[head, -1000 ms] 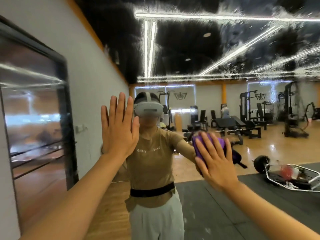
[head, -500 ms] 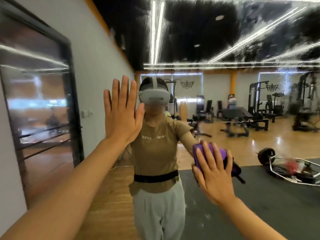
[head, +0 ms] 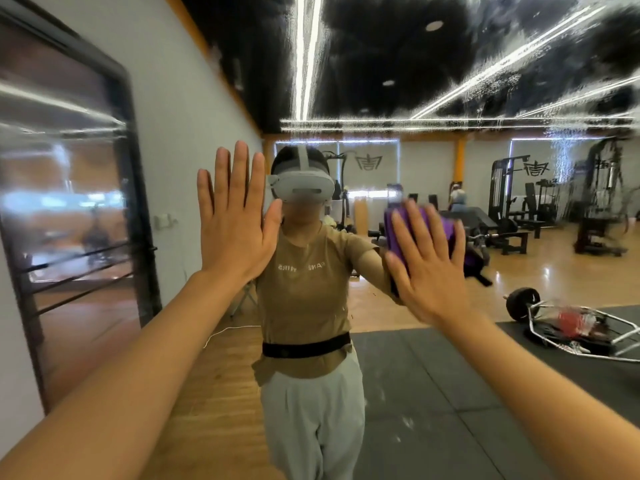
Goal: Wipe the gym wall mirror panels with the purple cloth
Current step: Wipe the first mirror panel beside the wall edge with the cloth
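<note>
Purple cloth under flat right hand, fingers straight and spread; left hand flat on mirror, fingers together.

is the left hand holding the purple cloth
No, the left hand lies flat and bare on the mirror; the purple cloth sits under the right hand.

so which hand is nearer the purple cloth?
Right. The right hand presses flat on the purple cloth against the mirror. The left hand lies flat on the glass well off to the cloth's left, at about the same height, touching no cloth.
</note>
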Action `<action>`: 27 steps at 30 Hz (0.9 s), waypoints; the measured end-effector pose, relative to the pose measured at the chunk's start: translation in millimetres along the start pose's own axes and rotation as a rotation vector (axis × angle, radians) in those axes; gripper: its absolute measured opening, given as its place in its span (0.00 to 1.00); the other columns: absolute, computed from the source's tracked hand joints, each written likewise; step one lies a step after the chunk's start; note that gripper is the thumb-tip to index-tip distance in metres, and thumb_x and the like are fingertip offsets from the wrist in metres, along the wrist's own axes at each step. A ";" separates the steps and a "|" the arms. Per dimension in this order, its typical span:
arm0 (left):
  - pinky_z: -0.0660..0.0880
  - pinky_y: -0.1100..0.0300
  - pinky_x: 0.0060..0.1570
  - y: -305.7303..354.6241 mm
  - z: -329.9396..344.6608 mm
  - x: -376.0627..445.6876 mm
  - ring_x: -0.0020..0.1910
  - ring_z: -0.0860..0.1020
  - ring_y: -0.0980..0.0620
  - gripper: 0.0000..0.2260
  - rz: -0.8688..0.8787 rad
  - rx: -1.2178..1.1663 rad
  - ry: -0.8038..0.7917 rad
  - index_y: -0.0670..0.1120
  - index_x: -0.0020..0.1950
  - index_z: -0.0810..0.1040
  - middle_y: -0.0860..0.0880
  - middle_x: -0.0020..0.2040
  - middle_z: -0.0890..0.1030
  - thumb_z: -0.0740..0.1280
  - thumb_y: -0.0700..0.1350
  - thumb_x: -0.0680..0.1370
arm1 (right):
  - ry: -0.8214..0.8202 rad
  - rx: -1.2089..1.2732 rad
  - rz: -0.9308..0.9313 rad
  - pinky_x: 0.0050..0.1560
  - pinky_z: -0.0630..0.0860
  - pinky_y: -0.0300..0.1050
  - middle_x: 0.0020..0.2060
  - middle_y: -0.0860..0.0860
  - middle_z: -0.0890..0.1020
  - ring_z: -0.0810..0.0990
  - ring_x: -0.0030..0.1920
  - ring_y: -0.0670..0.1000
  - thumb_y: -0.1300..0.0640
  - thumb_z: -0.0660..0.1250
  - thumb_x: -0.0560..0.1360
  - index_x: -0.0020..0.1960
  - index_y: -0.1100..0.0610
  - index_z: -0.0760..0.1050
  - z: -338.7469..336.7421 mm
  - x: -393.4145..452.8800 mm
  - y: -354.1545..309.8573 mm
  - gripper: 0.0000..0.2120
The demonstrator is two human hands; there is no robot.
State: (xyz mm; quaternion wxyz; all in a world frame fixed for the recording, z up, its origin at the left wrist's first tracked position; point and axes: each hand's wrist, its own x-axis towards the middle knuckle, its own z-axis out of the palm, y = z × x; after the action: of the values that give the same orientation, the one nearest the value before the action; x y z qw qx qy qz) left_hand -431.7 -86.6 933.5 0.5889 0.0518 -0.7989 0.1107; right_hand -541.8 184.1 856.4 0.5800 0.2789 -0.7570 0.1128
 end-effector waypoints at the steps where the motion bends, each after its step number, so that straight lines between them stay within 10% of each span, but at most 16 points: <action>1: 0.35 0.45 0.77 0.0 -0.2 -0.3 0.82 0.44 0.40 0.31 -0.001 -0.001 0.000 0.46 0.83 0.43 0.42 0.83 0.45 0.38 0.61 0.84 | 0.024 0.025 0.040 0.78 0.41 0.63 0.82 0.49 0.47 0.44 0.81 0.52 0.41 0.43 0.85 0.83 0.48 0.45 -6.0 25.5 0.4 0.29; 7: 0.38 0.44 0.78 0.1 0.5 -1.1 0.82 0.45 0.40 0.31 0.001 -0.002 0.013 0.46 0.83 0.44 0.42 0.83 0.46 0.39 0.61 0.84 | 0.093 0.044 0.118 0.78 0.40 0.62 0.82 0.51 0.51 0.46 0.82 0.53 0.43 0.46 0.85 0.83 0.51 0.49 -12.1 55.7 -9.0 0.29; 12: 0.36 0.45 0.78 0.2 2.7 -2.4 0.82 0.45 0.40 0.30 0.006 -0.013 0.039 0.45 0.83 0.47 0.42 0.83 0.47 0.40 0.59 0.84 | 0.040 -0.070 -0.136 0.76 0.52 0.69 0.81 0.53 0.57 0.52 0.81 0.58 0.43 0.45 0.86 0.83 0.51 0.52 21.6 -56.4 -28.5 0.27; 17: 0.36 0.45 0.78 -0.7 2.9 -2.9 0.81 0.46 0.40 0.30 0.011 -0.012 0.044 0.45 0.83 0.46 0.41 0.83 0.48 0.40 0.59 0.85 | -0.084 -0.189 -0.382 0.79 0.44 0.64 0.82 0.49 0.51 0.49 0.82 0.54 0.43 0.45 0.86 0.83 0.48 0.49 37.1 -131.5 -29.0 0.27; 27: 0.36 0.44 0.77 -1.1 -0.2 -2.0 0.81 0.44 0.40 0.32 0.008 0.002 -0.003 0.44 0.83 0.45 0.41 0.83 0.46 0.39 0.61 0.84 | -0.076 -0.139 -0.471 0.78 0.45 0.63 0.82 0.50 0.52 0.50 0.81 0.54 0.41 0.43 0.86 0.82 0.47 0.51 -11.3 21.7 9.6 0.27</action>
State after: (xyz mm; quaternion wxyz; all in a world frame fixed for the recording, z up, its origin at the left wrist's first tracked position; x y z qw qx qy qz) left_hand -430.6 -87.7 931.8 0.5873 0.0494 -0.7998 0.1140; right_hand -541.6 191.3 881.7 0.5794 0.4109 -0.6983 -0.0884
